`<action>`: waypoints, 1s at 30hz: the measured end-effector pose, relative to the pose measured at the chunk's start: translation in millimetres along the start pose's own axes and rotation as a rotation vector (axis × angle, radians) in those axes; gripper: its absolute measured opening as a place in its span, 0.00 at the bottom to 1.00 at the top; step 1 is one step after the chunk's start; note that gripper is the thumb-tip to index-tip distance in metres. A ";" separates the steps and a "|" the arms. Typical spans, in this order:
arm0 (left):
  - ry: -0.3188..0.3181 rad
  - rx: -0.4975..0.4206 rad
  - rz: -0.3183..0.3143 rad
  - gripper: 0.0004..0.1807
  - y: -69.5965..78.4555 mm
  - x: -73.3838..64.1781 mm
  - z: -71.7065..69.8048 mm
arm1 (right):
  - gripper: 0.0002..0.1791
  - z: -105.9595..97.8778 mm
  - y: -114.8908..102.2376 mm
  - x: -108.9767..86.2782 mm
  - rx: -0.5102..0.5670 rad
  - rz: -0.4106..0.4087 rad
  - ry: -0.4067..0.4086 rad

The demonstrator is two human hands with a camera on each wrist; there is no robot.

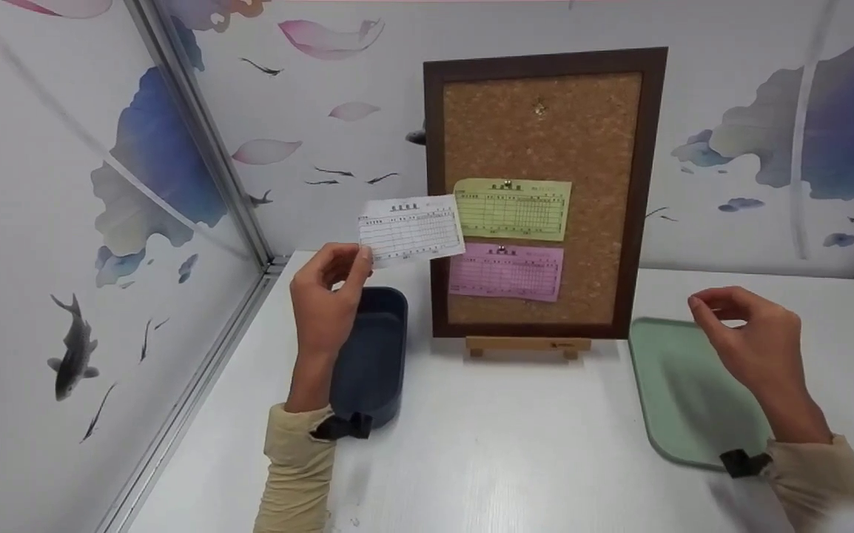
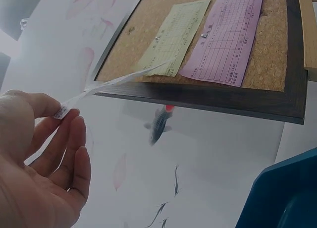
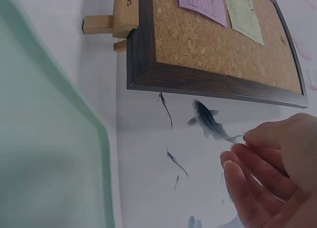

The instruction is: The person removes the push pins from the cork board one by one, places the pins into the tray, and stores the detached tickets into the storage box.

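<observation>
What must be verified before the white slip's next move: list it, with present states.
1. Left hand pinches the white printed slip: ok.
2. Right hand has a pin ready: cannot tell; the tiny object it pinches is unclear.
3. Yellow-green slip pinned to the corkboard: ok.
4. Pink slip pinned: ok.
5. Upper corkboard free of slips: ok.
6. White printed slip pinned: not ok.

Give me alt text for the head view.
Left hand pinches a white slip by a framed corkboard, where a yellow slip is pinned above a pink slip. Right hand is raised near a green tray; a dark bin sits left of the corkboard.
</observation>
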State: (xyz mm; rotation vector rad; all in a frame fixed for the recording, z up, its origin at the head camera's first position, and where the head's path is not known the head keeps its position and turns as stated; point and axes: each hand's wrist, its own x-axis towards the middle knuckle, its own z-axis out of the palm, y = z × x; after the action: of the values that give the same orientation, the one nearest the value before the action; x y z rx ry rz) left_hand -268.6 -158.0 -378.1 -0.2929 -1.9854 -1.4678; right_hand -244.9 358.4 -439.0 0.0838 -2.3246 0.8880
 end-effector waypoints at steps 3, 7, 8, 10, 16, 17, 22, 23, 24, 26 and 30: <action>-0.041 0.025 -0.017 0.10 -1.5 0.5 -2.7 | 0.11 0.2 3.6 -0.4 -0.021 0.020 -0.065; -0.108 0.058 -0.036 0.08 -3.7 -0.8 -4.2 | 0.13 -0.9 10.9 -1.1 -0.039 0.057 -0.162; -0.124 0.066 -0.042 0.08 -4.0 -1.2 -4.3 | 0.14 -1.0 12.6 -1.1 -0.040 0.062 -0.184; -0.149 0.084 -0.049 0.08 -4.0 -1.9 -4.4 | 0.15 -1.0 15.8 -1.2 -0.042 0.071 -0.225; -0.172 0.170 -0.059 0.09 -9.9 -2.1 -6.8 | 0.16 1.4 21.7 -0.9 -0.066 0.099 -0.310; -0.166 0.192 -0.058 0.09 -11.9 -2.1 -7.8 | 0.17 2.0 22.4 -1.0 -0.072 0.107 -0.323; -0.135 0.280 -0.071 0.09 -18.9 -1.4 -11.9 | 0.18 4.3 26.0 -1.3 -0.083 0.127 -0.380; -0.133 0.291 -0.080 0.09 -19.8 -1.1 -12.4 | 0.18 4.4 26.8 -1.3 -0.082 0.128 -0.389; -0.132 0.298 -0.089 0.09 -20.5 -0.9 -12.9 | 0.18 4.6 27.6 -1.3 -0.080 0.128 -0.399; -0.132 0.317 -0.106 0.10 -21.3 -0.7 -13.6 | 0.18 4.7 29.0 -1.6 -0.079 0.132 -0.423; -0.131 0.350 -0.117 0.10 -24.8 -0.3 -15.0 | 0.19 6.0 32.0 -2.3 -0.080 0.146 -0.488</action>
State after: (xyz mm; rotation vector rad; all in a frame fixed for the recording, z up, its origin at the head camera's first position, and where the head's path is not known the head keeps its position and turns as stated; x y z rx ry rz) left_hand -276.1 -180.4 -394.9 -0.1248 -2.3538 -1.1644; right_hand -255.0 378.9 -462.3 0.1080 -2.8481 0.9223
